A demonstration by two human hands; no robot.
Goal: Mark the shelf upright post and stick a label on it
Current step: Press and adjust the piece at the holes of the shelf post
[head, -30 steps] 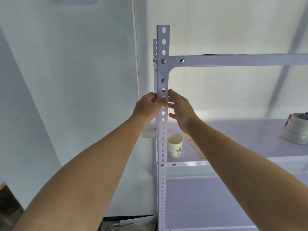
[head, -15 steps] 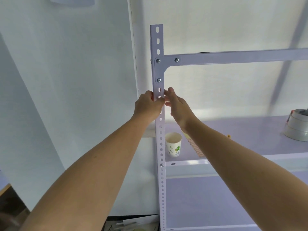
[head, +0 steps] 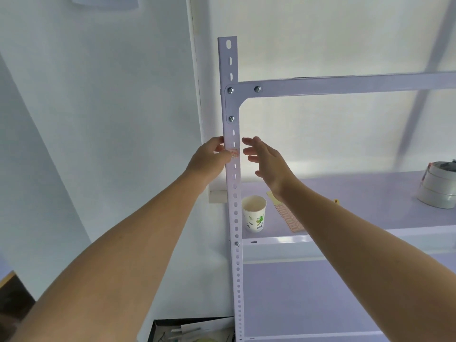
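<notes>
Small pinkish label [head: 234,153] looks stuck on front of white perforated metal shelf post [head: 228,129], below the top bracket [head: 230,102]; pen mark can't be made out; left hand [head: 209,160] grips post, thumb on label; right hand [head: 267,159] just beside, fingers spread, empty. To do: prob. a final press. Nearby on shelf [head: 370,191]: printed paper cup [head: 254,214], pinkish label sheet [head: 288,218], white tape rolls [head: 438,188], none in the way.

Upright post [head: 229,178]: white-painted metal, smooth, slight sheen; bolts [head: 230,90] bright bare metal. Shelf [head: 357,193]: glossy painted surface. Cup [head: 254,218]: matt printed paper.
</notes>
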